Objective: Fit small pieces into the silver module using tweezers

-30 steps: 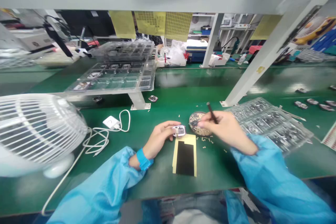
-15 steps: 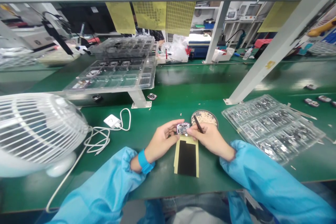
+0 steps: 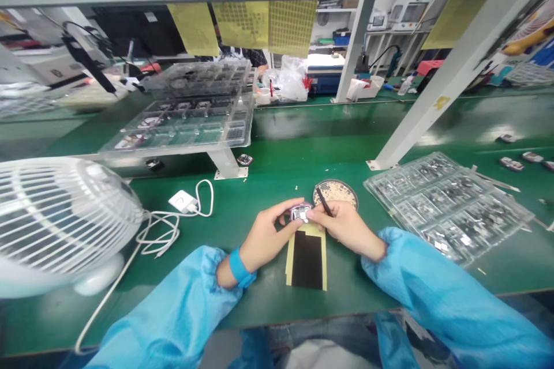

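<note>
My left hand [image 3: 266,234] is closed on a small electronic module [image 3: 300,213] with a purple rim and a silvery, light inner face. Its thumb and fingers grip the left side of the module. At the module's right edge, the fingertips of my right hand [image 3: 341,223] touch it. A slim black tool [image 3: 322,200], tweezer-like, is held in that hand and points up and left; its working tip is hidden. Below the module lies a yellow sheet [image 3: 324,253] with a black patch [image 3: 307,259]. A round dish [image 3: 350,191] of tiny pale bits stands behind my right hand.
A clear tray [image 3: 402,207] of small modules lies on the right. On the left are a white fan [image 3: 64,219], a charger [image 3: 182,201] and its cable. More clear trays [image 3: 186,127] rest on a raised shelf. A slanted post [image 3: 433,86] rises at right.
The module in my left hand has tilted slightly and my left thumb now reaches further over its front. The whole view has shifted a little; both hands keep their hold.
</note>
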Demonstrator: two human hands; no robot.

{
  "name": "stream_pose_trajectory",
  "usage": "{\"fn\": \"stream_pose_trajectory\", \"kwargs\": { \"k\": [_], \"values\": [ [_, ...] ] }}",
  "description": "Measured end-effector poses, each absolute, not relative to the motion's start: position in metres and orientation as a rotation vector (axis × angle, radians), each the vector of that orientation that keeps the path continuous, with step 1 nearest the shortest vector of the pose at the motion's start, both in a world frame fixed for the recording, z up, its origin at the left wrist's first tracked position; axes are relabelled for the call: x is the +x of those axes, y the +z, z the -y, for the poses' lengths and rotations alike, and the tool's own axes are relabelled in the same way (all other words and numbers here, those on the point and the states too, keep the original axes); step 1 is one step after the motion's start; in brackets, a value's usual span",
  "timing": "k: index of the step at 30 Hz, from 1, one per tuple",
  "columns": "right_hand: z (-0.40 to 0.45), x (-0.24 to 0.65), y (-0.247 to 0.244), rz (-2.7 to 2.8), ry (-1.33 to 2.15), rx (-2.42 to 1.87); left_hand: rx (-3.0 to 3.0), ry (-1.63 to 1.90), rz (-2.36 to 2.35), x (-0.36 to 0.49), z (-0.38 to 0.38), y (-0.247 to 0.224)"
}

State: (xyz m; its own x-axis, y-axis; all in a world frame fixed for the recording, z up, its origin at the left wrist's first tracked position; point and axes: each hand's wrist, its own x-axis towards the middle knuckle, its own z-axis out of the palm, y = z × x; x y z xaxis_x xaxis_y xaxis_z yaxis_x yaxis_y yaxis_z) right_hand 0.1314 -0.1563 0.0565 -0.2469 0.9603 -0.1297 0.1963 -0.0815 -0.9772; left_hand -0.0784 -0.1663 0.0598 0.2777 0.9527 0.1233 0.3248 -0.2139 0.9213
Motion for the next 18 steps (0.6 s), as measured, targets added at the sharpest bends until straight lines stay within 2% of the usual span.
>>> {"fn": "stream_pose_trajectory", "kwargs": {
  "k": [4, 9, 18],
  "values": [
    [0.157, 0.131, 0.056, 1.504, 1.379, -1.290, 1.765, 0.992, -1.191, -0.077, 0.168, 0.062],
    [0.160, 0.124, 0.059, 1.464, 1.221, -1.190, 1.353, 1.017, -1.013, -0.075, 0.166, 0.059],
    [0.163, 0.116, 0.056, 1.410, 1.304, -1.113, 1.125, 1.057, -0.886, -0.069, 0.167, 0.058]
  ]
}}
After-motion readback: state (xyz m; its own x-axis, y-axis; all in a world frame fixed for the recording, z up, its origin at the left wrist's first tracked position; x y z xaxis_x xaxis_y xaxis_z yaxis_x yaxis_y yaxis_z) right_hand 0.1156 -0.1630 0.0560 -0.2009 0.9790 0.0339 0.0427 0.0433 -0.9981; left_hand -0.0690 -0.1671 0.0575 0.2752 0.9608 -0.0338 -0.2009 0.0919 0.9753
